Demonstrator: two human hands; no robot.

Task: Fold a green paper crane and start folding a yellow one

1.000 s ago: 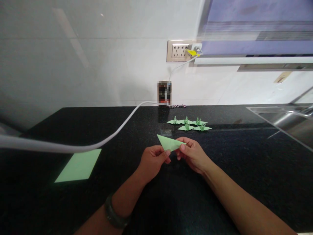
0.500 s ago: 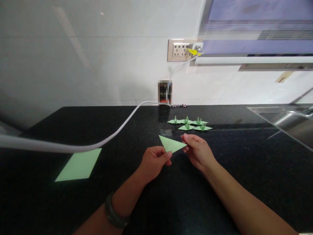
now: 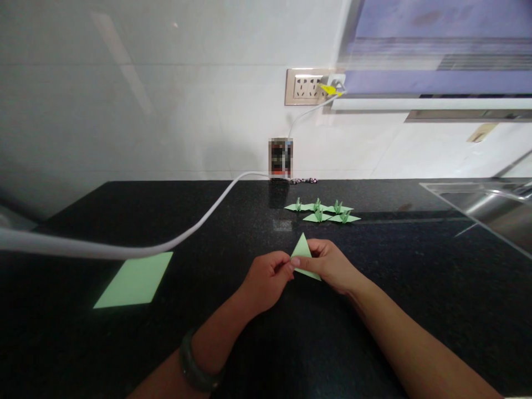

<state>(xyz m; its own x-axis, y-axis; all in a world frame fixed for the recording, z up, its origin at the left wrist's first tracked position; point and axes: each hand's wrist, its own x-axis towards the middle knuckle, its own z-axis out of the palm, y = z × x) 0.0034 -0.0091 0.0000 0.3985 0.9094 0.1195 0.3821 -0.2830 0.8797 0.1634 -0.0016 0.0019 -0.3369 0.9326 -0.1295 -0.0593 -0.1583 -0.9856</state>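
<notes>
"From the head view, how are things being held?"
"Left grip point(image 3: 269, 280) is pinching the folded paper point(image 3: 303, 247) tight at its left side; right grip point(image 3: 332, 267) is clasping it, thumb lying across."
"Its shape?"
"Green triangle, pointing away over the dark surface point(image 3: 266, 354) — paper cranes point(image 3: 319, 216) are standing just beyond, the sink point(image 3: 505, 216) is edging the far right."

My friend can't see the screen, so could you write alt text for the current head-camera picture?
A person's left hand and right hand hold a folded light-green paper triangle at a black countertop. Five small green paper cranes sit beyond the hands, and a flat piece of green paper lies to the left.
</notes>
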